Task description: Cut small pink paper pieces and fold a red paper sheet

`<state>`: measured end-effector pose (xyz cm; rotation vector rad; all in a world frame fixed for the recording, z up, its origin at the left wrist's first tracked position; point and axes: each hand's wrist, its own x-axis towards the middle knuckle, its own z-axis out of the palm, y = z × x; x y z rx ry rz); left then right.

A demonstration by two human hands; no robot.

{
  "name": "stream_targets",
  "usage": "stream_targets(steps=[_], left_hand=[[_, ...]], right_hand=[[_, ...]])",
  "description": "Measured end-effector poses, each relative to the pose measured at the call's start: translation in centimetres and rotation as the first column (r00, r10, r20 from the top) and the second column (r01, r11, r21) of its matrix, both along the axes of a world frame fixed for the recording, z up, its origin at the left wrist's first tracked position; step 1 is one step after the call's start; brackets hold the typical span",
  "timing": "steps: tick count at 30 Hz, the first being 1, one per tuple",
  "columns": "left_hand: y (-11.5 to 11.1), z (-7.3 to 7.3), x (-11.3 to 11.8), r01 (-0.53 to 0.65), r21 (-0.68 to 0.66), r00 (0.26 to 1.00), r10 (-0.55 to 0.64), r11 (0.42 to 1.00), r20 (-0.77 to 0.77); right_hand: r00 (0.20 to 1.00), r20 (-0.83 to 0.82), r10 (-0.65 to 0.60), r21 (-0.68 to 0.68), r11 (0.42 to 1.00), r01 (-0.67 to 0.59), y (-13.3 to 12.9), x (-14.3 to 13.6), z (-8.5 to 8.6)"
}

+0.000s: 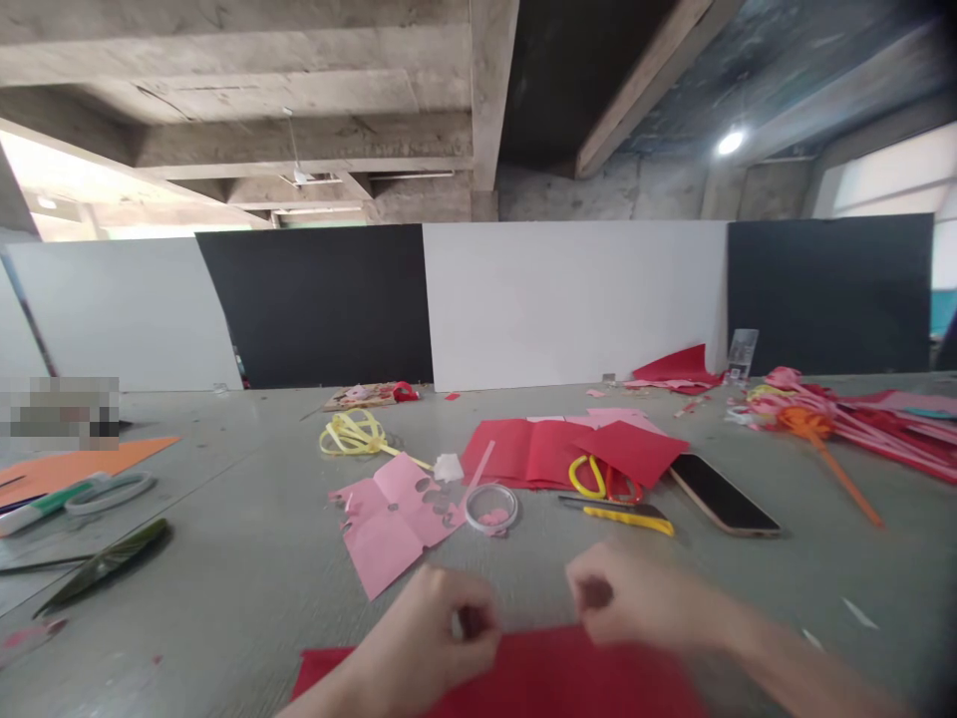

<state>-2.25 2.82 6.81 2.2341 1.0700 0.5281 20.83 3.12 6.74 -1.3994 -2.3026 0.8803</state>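
Observation:
A sheet of red paper (598, 673) lies at the bottom of the view, directly in front of me. My left hand (430, 633) is closed, thumb and fingers pinched at the far edge of this paper. My right hand (635, 598) is also curled closed at the same edge, a little to the right, and is smeared by motion. A gap separates the two hands. Just beyond them lie a pink paper with cut-out holes (385, 543) and a roll of clear tape (469, 511) with pink bits inside its ring.
Farther off are folded red paper (497, 449), yellow-handled scissors (587, 477), a yellow cutter (632, 517), a phone (729, 496) and yellow ribbon (355, 434). Green-and-white glue (52, 504) and a leaf-like piece (112, 568) lie left. An orange pipe-cleaner flower (844, 479) lies right; white panels (575, 299) stand behind.

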Motion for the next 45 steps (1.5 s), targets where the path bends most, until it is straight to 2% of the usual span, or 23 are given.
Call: stream_targets(steps=[6,8,12,14,18,20,23,29,35,43,45], left_hand=[[1.9,0.9,-1.7,-0.045,-0.006,0.999,0.045,0.999,-0.005],[2.2,1.0,-1.9,-0.053,-0.007,0.998,0.053,0.999,-0.013],[1.9,0.7,-1.6,-0.055,-0.006,0.998,0.054,0.998,-0.027],[1.4,0.3,-1.2,-0.044,-0.003,0.998,0.044,0.999,-0.038],[0.3,0.0,-0.2,-0.046,0.055,0.997,0.05,0.997,-0.06],[-0.1,0.1,0.1,-0.044,0.077,0.997,0.049,0.996,-0.067],[-0.4,0.4,0.4,-0.021,0.079,0.996,0.027,0.997,-0.079],[0.1,0.7,0.0,-0.011,0.083,0.995,0.019,0.996,-0.1],[1.1,1.1,-1.0,-0.029,0.053,0.996,0.033,0.998,-0.083],[1.5,0.8,-1.2,-0.04,0.011,0.996,0.041,0.999,-0.084],[1.5,0.8,-1.3,-0.038,0.008,0.996,0.038,0.999,-0.086]], right_hand=[[0.999,0.022,-0.038,-0.039,0.999,0.039,1.8,3.8,1.1],[0.996,0.046,-0.071,0.006,0.997,0.071,2.1,4.5,1.4],[0.985,0.029,-0.17,0.218,0.963,0.16,1.5,3.8,1.9],[0.991,-0.018,-0.135,0.244,0.96,0.135,0.5,2.2,1.9],[0.996,0.025,0.086,0.2,0.976,-0.089,-1.2,-1.4,0.8],[0.991,0.071,0.113,0.194,0.973,-0.124,-1.6,-2.3,0.3],[0.986,0.098,0.132,0.167,0.975,-0.147,-1.4,-2.0,0.2],[0.99,0.064,0.129,0.051,0.99,-0.132,0.2,0.8,0.9],[0.996,0.013,0.086,0.036,0.996,-0.086,1.8,3.1,0.8],[0.997,-0.053,0.05,-0.049,0.997,-0.053,2.1,4.0,0.9],[0.999,-0.027,0.026,-0.046,0.999,-0.027,2.3,4.3,0.9]])
